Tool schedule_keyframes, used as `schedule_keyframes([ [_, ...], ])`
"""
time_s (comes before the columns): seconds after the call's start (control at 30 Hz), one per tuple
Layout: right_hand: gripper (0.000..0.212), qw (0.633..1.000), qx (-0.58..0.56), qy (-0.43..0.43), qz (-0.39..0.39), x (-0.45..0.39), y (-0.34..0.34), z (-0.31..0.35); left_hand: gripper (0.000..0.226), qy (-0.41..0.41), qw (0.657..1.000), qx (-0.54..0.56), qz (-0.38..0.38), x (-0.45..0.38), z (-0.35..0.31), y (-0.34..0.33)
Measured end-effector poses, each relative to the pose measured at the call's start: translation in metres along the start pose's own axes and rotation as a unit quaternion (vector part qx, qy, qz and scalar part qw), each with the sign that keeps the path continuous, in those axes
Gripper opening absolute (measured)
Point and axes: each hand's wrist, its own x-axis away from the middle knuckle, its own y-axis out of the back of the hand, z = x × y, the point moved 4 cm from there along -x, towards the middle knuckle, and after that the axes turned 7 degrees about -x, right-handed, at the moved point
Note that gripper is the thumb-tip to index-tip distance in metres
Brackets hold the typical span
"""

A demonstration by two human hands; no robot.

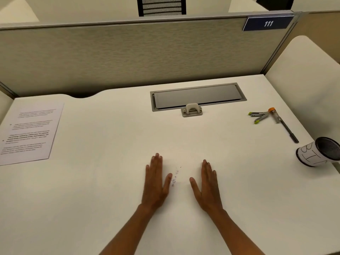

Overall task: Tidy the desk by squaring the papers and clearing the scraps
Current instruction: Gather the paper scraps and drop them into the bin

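Both my hands lie flat on the white desk (110, 190), palms down, fingers together and pointing away from me. My left hand (156, 183) and my right hand (207, 186) are about a hand's width apart. Between them lies a thin line of tiny paper scraps (175, 176), close to my left thumb. Neither hand holds anything. A printed stack of papers (30, 133) lies at the desk's far left, its edges roughly even, slightly turned relative to the desk edge.
A grey cable hatch (197, 96) with a small hole punch (192, 110) in front of it sits at the back. At the right lie a stapler (258, 115), a pen (286, 128) and a tipped mesh cup (319, 153) near the edge. A partition wall (128, 56) closes the back.
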Motion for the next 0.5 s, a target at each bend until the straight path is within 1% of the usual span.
schedule_keyframes([
  [0.13, 0.114, 0.991, 0.089, 0.084, 0.054, 0.016, -0.019, 0.032, 0.066, 0.077, 0.996, -0.01, -0.041, 0.004, 0.06, 0.037],
  [0.2, 0.123, 0.983, 0.107, 0.123, 0.084, 0.025, -0.038, 0.054, 0.067, 0.098, 0.994, -0.016, -0.054, 0.003, 0.079, 0.049],
  [0.3, 0.124, 0.973, 0.124, 0.157, 0.112, 0.035, -0.066, 0.08, 0.066, 0.112, 0.992, -0.017, -0.06, 0.002, 0.091, 0.057],
  [0.4, 0.119, 0.969, 0.152, 0.152, 0.119, 0.033, -0.08, 0.093, 0.065, 0.123, 0.99, -0.01, -0.062, 0.005, 0.093, 0.059],
  [0.5, 0.109, 0.97, 0.172, 0.136, 0.106, 0.025, -0.083, 0.094, 0.065, 0.125, 0.99, -0.007, -0.058, 0.01, 0.095, 0.058],
])
